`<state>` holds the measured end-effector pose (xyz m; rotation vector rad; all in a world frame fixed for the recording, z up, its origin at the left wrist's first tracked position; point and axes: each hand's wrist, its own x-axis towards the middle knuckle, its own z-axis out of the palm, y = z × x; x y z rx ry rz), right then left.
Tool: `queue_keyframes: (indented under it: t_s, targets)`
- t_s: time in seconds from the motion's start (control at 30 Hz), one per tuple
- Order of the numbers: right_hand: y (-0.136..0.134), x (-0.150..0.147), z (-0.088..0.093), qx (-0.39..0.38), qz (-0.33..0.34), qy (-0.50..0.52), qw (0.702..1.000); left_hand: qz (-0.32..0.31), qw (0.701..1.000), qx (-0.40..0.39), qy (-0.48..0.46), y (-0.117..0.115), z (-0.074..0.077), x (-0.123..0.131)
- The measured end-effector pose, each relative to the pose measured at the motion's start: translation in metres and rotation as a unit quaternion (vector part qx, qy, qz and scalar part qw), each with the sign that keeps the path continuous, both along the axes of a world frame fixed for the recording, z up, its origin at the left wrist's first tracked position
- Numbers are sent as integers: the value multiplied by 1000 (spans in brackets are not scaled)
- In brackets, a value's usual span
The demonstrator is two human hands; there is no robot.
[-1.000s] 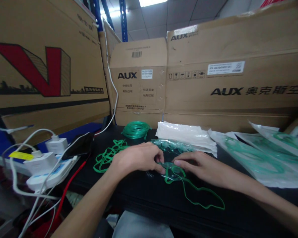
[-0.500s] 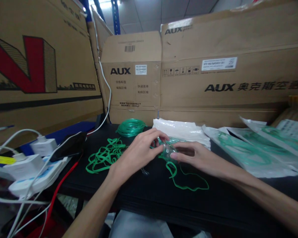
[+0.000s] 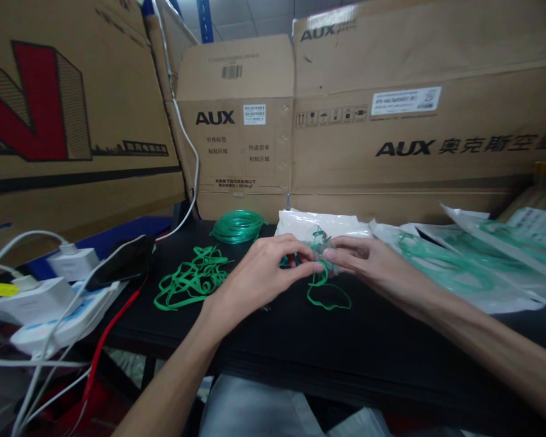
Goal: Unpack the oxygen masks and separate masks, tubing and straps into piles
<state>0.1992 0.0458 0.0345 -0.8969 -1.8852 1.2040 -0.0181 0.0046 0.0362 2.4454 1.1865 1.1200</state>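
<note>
Piece (image 3: 321,247): clear, green-tinged, held between both hands, just above the table (image 3: 273,346) by the look of it, in front of the white packets (image 3: 295,222).
Axis: fingers hide most of it, so its long axis cannot be told; a narrow green-tinged end points up, toward the packets.
Band (image 3: 319,280): green, below the piece, its loop trailing toward the person; likely slack, so it falls free of the fingers.
Left hand (image 3: 266,267): narrow pinch on the piece's near left side, thumb forward.
Right hand (image 3: 374,261): thumb and fingertips closed narrowly on the right side.
Why two-handed: probably opposed grips steady something light and slippery, leaving fingertips free to turn it.
Pile (image 3: 192,276): tangled green bands left of the left hand, presumably kept within reach.
Coil (image 3: 239,227): green tubing behind the pile, wound perhaps to prevent snagging.
Bags (image 3: 450,261): overlapping at right, green tubing inside.
</note>
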Motion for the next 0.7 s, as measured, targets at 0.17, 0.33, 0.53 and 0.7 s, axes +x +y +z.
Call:
queue_keyframes:
  t_s: [0.17, 0.33, 0.53, 0.7]
  targets:
    - [7, 3, -5, -31, -3, 31, 999, -22, 999, 29, 24, 3, -2, -3]
    - [9, 10, -3, -4, -29, 6, 1000, -5, 997, 51, 58, -1, -1, -4]
    - [11, 19, 7, 43, -77, -9, 996, 43, 993, 67, 85, -1, 5, -19]
    - [10, 19, 9, 38, -75, -11, 996, 46, 994, 71, 65, -1, 5, -18]
